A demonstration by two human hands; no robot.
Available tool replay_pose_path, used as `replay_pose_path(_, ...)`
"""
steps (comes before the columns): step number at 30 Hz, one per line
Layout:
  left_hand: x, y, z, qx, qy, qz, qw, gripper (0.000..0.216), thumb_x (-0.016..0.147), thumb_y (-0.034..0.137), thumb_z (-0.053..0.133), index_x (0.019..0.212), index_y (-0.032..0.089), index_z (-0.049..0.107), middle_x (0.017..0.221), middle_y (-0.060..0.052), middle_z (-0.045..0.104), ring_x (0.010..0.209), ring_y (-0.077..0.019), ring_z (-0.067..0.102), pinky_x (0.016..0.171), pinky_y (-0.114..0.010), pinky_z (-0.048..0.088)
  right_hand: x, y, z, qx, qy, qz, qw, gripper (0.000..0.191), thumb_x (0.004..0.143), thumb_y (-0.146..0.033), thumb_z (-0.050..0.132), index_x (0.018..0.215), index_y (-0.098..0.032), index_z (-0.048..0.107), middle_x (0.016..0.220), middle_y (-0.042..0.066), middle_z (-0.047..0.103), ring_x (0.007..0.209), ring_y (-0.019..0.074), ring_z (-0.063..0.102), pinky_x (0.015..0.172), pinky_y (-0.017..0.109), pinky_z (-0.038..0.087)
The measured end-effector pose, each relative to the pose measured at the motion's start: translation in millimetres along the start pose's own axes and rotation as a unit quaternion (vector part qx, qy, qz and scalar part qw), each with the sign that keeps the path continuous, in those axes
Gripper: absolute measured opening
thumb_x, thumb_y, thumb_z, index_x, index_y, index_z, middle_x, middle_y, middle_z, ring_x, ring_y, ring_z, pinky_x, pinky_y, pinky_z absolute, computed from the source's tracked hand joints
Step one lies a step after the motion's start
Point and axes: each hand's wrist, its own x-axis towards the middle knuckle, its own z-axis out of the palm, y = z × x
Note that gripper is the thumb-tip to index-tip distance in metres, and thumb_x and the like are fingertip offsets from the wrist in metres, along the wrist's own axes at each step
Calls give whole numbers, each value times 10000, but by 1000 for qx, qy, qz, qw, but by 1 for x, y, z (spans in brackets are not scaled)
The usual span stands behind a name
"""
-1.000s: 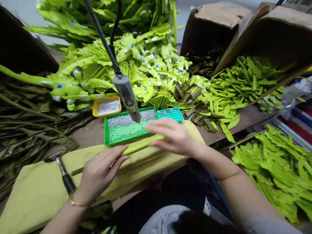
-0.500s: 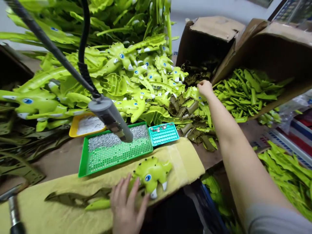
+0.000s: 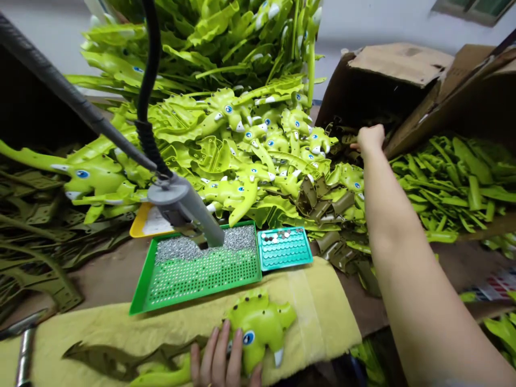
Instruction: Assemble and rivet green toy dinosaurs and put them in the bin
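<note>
Head view. At 6 o'clock, on the yellow towel (image 3: 332,317): one green dinosaur-shaped piece (image 3: 264,322), our left hand (image 3: 221,359) upon it, fingers slightly parted and laid across, not closed round it. At 2 o'clock: our right hand (image 3: 371,140), fingers bent, beside the brown parts (image 3: 344,141) at the cardboard box (image 3: 401,60); whether they grip anything, we cannot tell. For this reach we advise light, even left-hand pressure against sliding, and any brown part lifted singly.
</note>
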Motion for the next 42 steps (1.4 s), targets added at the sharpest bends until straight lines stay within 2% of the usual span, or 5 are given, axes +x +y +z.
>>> replay_pose_path(10,72,17,-48,-27,-102,-9,994,590,850,367,604,1370,141,439,1348,-217,526,1346,-371,381,1138,-631,171,-263,54,-80,636,-38,67,768,441,627,-60,579,987,-314,603,869,-80,652,755,99,621,732,306,513)
replay_pose_path(14,105,10,-45,-42,-253,25,966,679,822,513,614,1351,114,466,1461,-211,439,1380,-416,331,1143,-643,150,-346,59,-60,601,-21,151,785,368,545,-44,531,853,-227,614,679,-67,604,625,82,545,597,223,464)
replay_pose_path(25,129,-1,-56,-226,-315,0,922,578,705,392,785,1086,190,401,1109,-88,547,1057,-253,578,923,-431,485,-377,67,-72,576,-173,167,782,563,709,-785,456,855,-249,549,630,-44,465,502,89,416,469,248,370)
replay_pose_path(31,137,9,-75,-147,-314,74,935,670,747,313,755,1304,168,413,1184,-129,475,1145,-295,486,977,-446,455,-417,50,-70,558,-207,120,794,385,585,-328,830,816,-262,530,612,-98,402,462,25,338,426,180,313)
replay_pose_path(42,147,17,-71,-129,-354,72,923,490,770,497,685,1104,174,530,1087,-83,609,1033,-270,571,868,-373,466,-424,69,-40,460,-325,31,825,290,707,-391,744,960,-271,668,890,-15,669,905,150,628,933,349,497)
